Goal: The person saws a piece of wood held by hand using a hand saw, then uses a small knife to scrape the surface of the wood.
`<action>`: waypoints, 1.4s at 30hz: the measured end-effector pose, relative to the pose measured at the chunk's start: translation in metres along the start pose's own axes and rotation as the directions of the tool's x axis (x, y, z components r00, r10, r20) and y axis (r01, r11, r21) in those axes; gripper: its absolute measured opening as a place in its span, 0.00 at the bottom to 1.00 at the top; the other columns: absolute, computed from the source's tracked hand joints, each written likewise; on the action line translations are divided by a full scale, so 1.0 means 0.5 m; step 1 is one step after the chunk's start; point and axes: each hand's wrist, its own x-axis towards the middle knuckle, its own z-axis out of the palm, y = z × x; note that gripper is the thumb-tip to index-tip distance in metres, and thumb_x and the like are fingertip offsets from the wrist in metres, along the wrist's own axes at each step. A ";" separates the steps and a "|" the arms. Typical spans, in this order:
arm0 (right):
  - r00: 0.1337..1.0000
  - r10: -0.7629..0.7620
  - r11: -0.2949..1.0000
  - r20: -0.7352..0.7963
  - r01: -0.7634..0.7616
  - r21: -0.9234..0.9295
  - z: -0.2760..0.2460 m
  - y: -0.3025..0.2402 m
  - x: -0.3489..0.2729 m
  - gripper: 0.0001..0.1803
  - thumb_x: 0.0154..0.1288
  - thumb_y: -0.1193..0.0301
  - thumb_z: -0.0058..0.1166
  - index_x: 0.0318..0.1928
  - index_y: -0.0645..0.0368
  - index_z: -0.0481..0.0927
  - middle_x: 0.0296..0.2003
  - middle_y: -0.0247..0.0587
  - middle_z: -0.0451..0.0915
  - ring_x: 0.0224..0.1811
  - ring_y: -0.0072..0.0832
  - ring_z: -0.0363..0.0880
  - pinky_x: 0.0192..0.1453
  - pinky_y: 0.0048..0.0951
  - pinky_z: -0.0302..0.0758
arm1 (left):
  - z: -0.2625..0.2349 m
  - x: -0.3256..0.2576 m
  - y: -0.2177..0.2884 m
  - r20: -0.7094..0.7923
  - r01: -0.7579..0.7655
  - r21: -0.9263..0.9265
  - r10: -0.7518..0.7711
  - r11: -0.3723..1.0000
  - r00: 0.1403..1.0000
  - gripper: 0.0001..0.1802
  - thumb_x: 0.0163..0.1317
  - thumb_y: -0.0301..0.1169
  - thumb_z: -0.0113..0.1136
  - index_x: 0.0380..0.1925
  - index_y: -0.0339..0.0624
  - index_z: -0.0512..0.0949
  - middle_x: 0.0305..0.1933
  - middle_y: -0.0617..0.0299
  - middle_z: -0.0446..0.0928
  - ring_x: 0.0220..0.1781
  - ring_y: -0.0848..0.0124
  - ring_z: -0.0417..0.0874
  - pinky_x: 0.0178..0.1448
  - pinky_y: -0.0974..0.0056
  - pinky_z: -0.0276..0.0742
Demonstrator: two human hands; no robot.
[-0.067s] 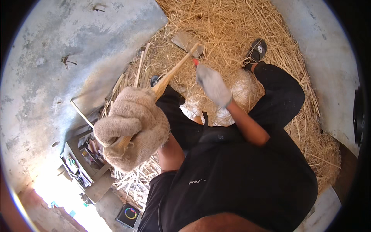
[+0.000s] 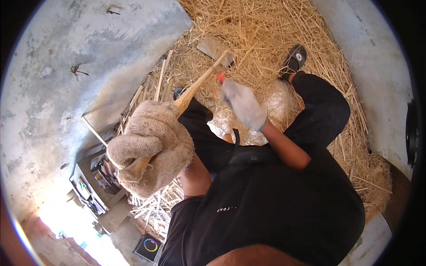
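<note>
My left hand [image 2: 153,146], in a thick beige knitted glove, is wrapped round a pale, split wooden stick [image 2: 202,83]. The stick slants up and right out of the fist, narrowing to a frayed tip; its short other end shows below the thumb. On the right, my right hand [image 2: 244,105] wears a thin whitish glove and is closed on a red-ended tool [image 2: 220,78]. Only that red end sticks out past the fist, so the tool's kind is hidden. It is just below the upper part of the stick, and I cannot tell whether they touch.
Straw and wood shavings [image 2: 262,31] cover the floor around my legs. A flat grey block [image 2: 211,48] lies behind the stick's tip. White sacking [image 2: 277,104] shows between my knees. To the left stand a weathered wall [image 2: 57,97] and a small wooden shelf [image 2: 91,186]; another wall [image 2: 364,44] rises right.
My right hand has shifted slightly left and down, toward me, with the red-ended tool. The left hand and the wooden stick have hardly moved.
</note>
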 end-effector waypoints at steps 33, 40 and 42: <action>0.960 0.242 0.958 -0.139 -0.259 -0.124 -0.021 0.119 -0.014 0.33 0.79 0.46 0.37 0.45 0.67 0.81 0.34 0.58 0.82 0.39 0.51 0.84 0.43 0.46 0.76 | 0.030 0.016 0.034 0.311 0.324 -0.042 -0.296 0.945 0.903 0.17 0.63 0.44 0.54 0.27 0.42 0.78 0.19 0.57 0.74 0.23 0.61 0.75 0.41 0.52 0.77; 0.969 0.203 0.971 0.143 -0.218 0.100 -0.046 -0.112 -0.044 0.22 0.79 0.57 0.45 0.38 0.64 0.80 0.26 0.52 0.79 0.30 0.48 0.79 0.35 0.42 0.73 | 0.000 0.005 0.060 0.112 0.321 -0.067 -0.312 0.945 0.943 0.12 0.56 0.39 0.57 0.18 0.48 0.72 0.15 0.65 0.69 0.15 0.68 0.70 0.26 0.59 0.74; 0.984 0.073 0.994 0.165 -0.086 0.073 -0.024 -0.117 -0.046 0.20 0.77 0.58 0.48 0.39 0.64 0.80 0.26 0.52 0.81 0.29 0.50 0.80 0.35 0.42 0.74 | -0.011 -0.006 0.047 0.173 0.287 -0.109 -0.266 0.952 0.948 0.14 0.57 0.40 0.57 0.17 0.48 0.71 0.14 0.66 0.69 0.13 0.68 0.70 0.22 0.60 0.73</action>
